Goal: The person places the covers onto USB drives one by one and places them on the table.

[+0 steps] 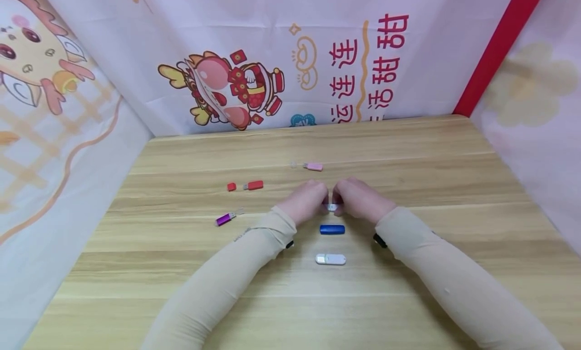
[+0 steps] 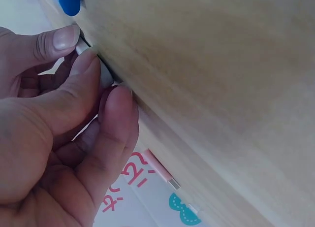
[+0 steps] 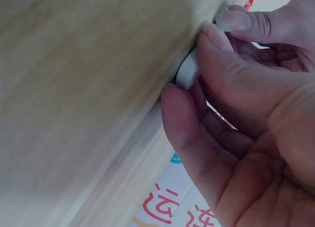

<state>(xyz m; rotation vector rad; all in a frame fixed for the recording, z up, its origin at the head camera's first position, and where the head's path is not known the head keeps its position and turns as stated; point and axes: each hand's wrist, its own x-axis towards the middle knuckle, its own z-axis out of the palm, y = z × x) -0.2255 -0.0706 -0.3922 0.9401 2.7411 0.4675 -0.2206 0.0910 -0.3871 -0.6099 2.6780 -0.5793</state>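
A small white USB stick (image 1: 332, 207) sits between both hands near the middle of a wood-grain table (image 1: 290, 319), on or just above its surface. Its long axis runs left to right, with neither hand clearly nearer. The left hand (image 1: 306, 202) pinches its left end and the right hand (image 1: 359, 199) its right, fingertips almost meeting. Toward the person lie a blue USB stick (image 1: 332, 229) and a white-and-silver USB stick (image 1: 331, 259). Beyond is an uncapped pink USB stick (image 1: 314, 167); leftward, red (image 1: 255, 185) and purple (image 1: 223, 219) ones.
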